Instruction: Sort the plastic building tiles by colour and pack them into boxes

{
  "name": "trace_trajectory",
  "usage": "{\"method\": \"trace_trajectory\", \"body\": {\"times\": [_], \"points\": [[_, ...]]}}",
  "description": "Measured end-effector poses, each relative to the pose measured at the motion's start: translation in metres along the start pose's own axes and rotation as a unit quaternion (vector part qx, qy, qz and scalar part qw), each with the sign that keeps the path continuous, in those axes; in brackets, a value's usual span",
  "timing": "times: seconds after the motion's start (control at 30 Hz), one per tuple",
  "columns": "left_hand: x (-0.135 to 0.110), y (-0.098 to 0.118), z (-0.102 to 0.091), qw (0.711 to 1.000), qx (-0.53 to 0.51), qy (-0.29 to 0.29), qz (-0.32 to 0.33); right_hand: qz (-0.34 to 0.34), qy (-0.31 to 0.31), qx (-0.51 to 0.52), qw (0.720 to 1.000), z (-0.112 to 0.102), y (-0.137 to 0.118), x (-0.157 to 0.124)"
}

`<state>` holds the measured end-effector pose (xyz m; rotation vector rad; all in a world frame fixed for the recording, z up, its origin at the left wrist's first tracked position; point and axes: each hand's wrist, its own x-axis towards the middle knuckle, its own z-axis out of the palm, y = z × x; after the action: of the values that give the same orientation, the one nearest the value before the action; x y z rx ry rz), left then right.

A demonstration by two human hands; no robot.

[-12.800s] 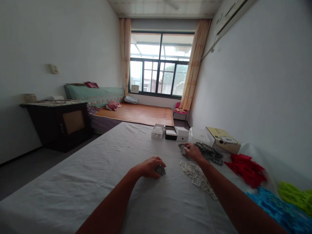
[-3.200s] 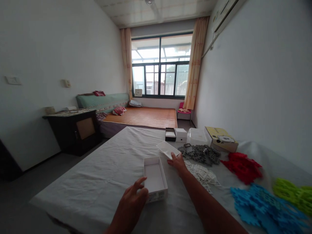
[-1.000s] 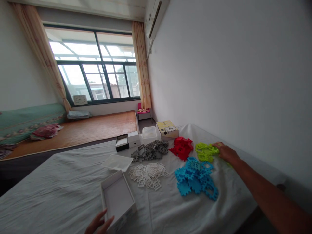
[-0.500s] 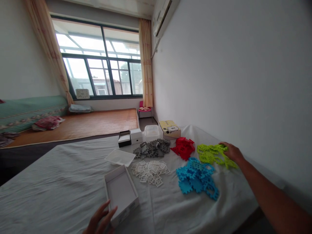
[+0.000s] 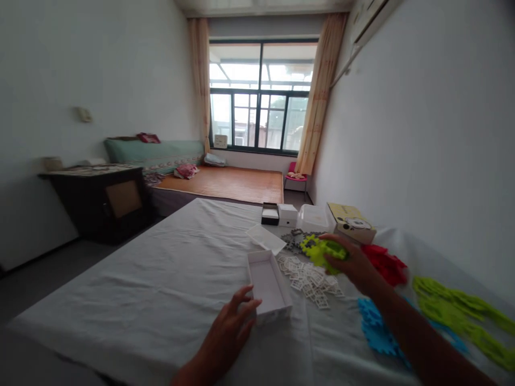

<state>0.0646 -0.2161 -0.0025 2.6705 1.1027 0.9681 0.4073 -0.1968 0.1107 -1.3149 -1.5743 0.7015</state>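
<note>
My right hand (image 5: 352, 262) is closed on lime-green building pieces (image 5: 322, 252) with toothed edges, held above the white and grey piles. My left hand (image 5: 229, 327) is at the left wall of a shallow white box (image 5: 267, 284), its fingers apart and bent by the rim; whether they press on it I cannot tell. Nothing shows inside the box. White lattice pieces (image 5: 308, 279) lie heaped right of it. Behind the held pieces is a grey pile (image 5: 293, 242), partly covered. My right forearm hides part of the blue pile (image 5: 376, 327).
Red pieces (image 5: 386, 262) and more lime-green pieces (image 5: 454, 300) lie at the right. Along the table's far edge stand a black box (image 5: 269, 214), a small white box (image 5: 287, 215), a clear plastic tub (image 5: 314, 217) and a yellow carton (image 5: 350, 220). A white lid (image 5: 266, 239) lies nearby.
My right hand has moved left from the lime-green pile with pieces in it. The view has turned left, bringing a dark cabinet into sight. My left hand remains beside the white box.
</note>
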Motion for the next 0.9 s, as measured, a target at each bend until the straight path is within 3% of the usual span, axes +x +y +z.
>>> {"method": "trace_trajectory", "body": {"times": [0.1,0.2,0.33,0.47,0.6,0.7,0.8,0.9], "points": [[-0.001,0.004,-0.002,1.000,0.005,-0.003,0.002,-0.033,-0.102,-0.004,0.994,0.083,-0.013,0.020],[-0.002,0.008,-0.005,1.000,0.016,-0.009,0.011,-0.082,-0.133,-0.079,0.985,0.129,-0.006,0.034],[-0.001,0.010,-0.009,1.000,0.018,0.001,0.012,-0.097,-0.147,-0.099,0.979,0.145,0.002,0.038],[-0.001,0.010,-0.010,1.000,0.013,-0.006,0.005,-0.020,-0.201,-0.021,0.979,0.135,-0.008,0.022],[0.001,0.008,-0.009,1.000,0.017,-0.007,0.007,-0.027,-0.167,-0.016,0.985,0.101,-0.010,-0.008],[0.001,0.002,-0.003,0.999,0.030,0.011,0.022,-0.040,-0.077,-0.076,0.993,0.051,0.010,-0.030],[-0.002,-0.016,0.010,0.996,0.039,0.039,0.063,-0.004,0.045,-0.158,0.986,-0.024,0.047,-0.049],[-0.001,-0.042,0.028,0.989,0.024,0.054,0.136,0.073,0.173,-0.258,0.948,-0.120,0.089,-0.078]]}}
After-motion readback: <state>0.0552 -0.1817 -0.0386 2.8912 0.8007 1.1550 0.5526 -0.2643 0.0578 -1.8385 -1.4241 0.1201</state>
